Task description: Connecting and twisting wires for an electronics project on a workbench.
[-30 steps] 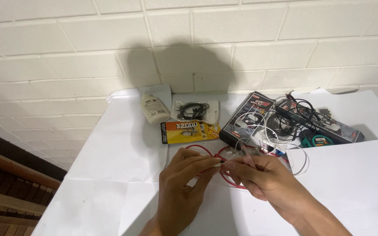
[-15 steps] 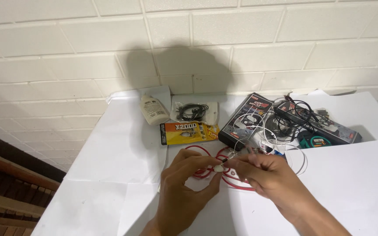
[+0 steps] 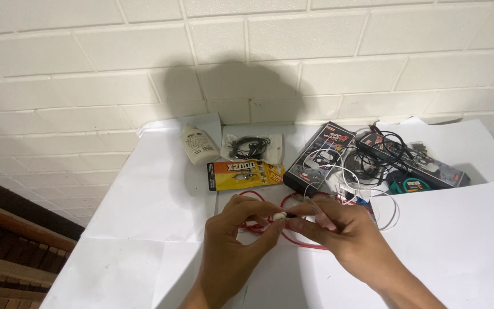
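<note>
Left hand [image 3: 232,252] and right hand [image 3: 338,234] both pinch small white plug [image 3: 280,216] of red cable [image 3: 293,234] (fingertips meeting), above white desk [image 3: 144,229].

left side: bare white table [image 3: 144,229], free passage.
behind hands: yellow package [image 3: 241,173], black box [image 3: 318,160].
right rear: tangled cables [image 3: 373,166] block.
</note>
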